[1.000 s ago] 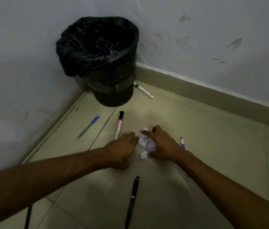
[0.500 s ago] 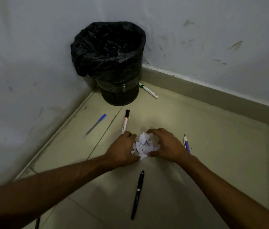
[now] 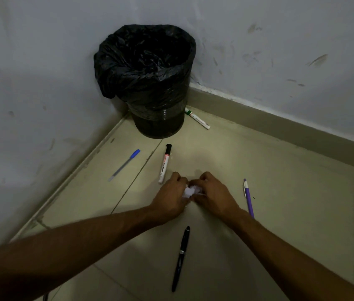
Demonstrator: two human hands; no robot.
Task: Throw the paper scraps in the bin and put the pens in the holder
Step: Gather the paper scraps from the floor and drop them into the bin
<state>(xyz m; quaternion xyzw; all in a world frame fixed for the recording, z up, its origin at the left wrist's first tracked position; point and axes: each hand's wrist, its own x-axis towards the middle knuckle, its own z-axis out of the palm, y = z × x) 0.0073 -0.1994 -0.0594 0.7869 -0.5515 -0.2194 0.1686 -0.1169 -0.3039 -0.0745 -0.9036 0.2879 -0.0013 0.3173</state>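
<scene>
White paper scraps (image 3: 189,191) lie bunched on the floor, cupped between my left hand (image 3: 171,196) and my right hand (image 3: 211,194); both close around the pile, hiding most of it. A bin (image 3: 150,83) lined with a black bag stands in the corner beyond. Pens lie around: a black-capped whiteboard marker (image 3: 164,163) just left of my left hand, a blue pen (image 3: 124,164) further left, a green-and-white marker (image 3: 197,118) beside the bin, a purple pen (image 3: 248,197) right of my right hand, a black pen (image 3: 181,258) near me. No holder is in view.
Two scuffed white walls meet in the corner behind the bin, with a beige skirting (image 3: 280,124) along the right wall. The floor is pale tile. A dark thin object (image 3: 45,297) pokes in at the bottom left edge.
My hands have drawn together around the scraps, squeezing a spread pile into a tight bunch. The view has shifted so the bin sits nearer the centre.
</scene>
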